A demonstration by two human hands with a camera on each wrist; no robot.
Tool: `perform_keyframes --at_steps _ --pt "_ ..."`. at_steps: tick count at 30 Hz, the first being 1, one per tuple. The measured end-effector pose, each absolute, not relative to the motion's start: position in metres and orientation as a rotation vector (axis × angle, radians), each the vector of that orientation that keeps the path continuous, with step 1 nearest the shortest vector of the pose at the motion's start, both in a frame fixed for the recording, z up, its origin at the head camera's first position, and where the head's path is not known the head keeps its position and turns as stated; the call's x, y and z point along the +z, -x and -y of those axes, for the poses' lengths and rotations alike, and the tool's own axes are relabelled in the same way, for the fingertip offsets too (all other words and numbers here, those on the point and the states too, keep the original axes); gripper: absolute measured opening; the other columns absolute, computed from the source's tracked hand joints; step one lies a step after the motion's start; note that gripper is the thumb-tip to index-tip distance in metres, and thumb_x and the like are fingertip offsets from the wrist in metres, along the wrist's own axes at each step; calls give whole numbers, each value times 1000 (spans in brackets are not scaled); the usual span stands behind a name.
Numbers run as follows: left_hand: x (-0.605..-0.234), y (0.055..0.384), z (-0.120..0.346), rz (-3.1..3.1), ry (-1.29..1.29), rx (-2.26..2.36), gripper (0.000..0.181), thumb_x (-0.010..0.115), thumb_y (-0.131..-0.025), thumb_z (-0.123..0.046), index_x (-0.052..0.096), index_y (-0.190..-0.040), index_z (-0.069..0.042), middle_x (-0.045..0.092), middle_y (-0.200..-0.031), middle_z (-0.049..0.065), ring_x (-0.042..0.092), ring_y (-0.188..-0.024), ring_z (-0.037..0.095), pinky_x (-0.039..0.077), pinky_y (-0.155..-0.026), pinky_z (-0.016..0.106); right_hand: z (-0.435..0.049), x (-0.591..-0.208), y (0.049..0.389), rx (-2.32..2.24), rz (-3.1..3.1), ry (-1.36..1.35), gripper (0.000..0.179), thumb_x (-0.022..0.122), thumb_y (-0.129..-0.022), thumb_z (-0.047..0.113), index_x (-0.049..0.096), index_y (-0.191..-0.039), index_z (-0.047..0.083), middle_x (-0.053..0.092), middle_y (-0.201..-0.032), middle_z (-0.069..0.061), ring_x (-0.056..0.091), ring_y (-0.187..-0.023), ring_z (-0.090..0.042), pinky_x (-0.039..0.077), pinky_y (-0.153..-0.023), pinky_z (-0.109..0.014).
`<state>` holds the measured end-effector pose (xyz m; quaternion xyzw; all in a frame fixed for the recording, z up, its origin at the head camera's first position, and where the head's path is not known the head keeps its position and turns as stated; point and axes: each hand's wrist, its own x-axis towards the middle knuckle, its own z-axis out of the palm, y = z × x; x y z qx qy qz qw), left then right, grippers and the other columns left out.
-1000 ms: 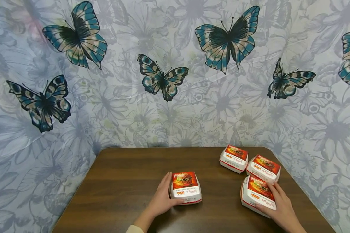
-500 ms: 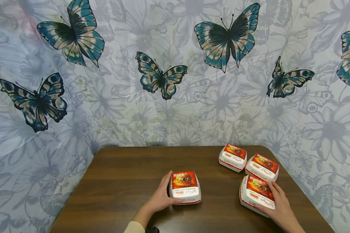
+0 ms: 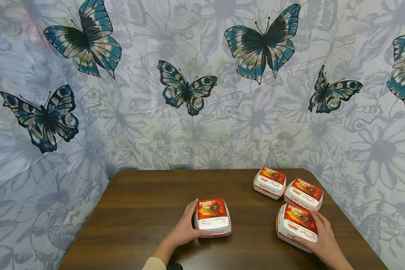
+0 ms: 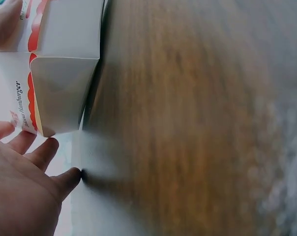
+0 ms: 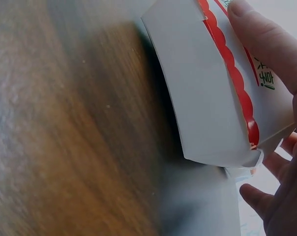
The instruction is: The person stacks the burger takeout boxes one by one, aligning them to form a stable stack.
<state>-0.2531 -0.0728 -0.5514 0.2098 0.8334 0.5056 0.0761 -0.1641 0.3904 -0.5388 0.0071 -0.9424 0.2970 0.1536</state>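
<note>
Near the middle of the table, my left hand [image 3: 183, 229] holds a white and red hamburger box [image 3: 213, 219] by its left side, thumb across the front. The left wrist view has the fingertips along the side of this hamburger box [image 4: 65, 93], the thumb at upper left. At the right, my right hand [image 3: 326, 240] grips a second hamburger box [image 3: 297, 222] from its right side, thumb at the front and fingers at the far edge. Up close in the right wrist view, the thumb lies on the front face of that hamburger box [image 5: 197, 93].
Behind the right-hand box, another hamburger box [image 3: 303, 194] sits close against it. A further hamburger box [image 3: 270, 183] stands to its left, near the back edge. The brown wooden table [image 3: 138, 217] ends at a patterned butterfly cloth [image 3: 189, 142].
The left hand and its hamburger box have shifted very slightly left. The right hand keeps its hold on the other hamburger box. The head view has tilted a little.
</note>
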Motion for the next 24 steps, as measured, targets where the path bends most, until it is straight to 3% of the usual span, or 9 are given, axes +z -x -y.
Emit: perform_keyframes --at_steps 24 --pt "-552 251 75 -2483 -620 1525 120 89 -74 -39 11 -162 -15 15 -164 16 27 -147 40 32 -111 63 -372 -533 168 866 2632 -86 105 91 -66 28 35 -145 -12 25 -141 -37 27 -123 -53 28 -91 -62"
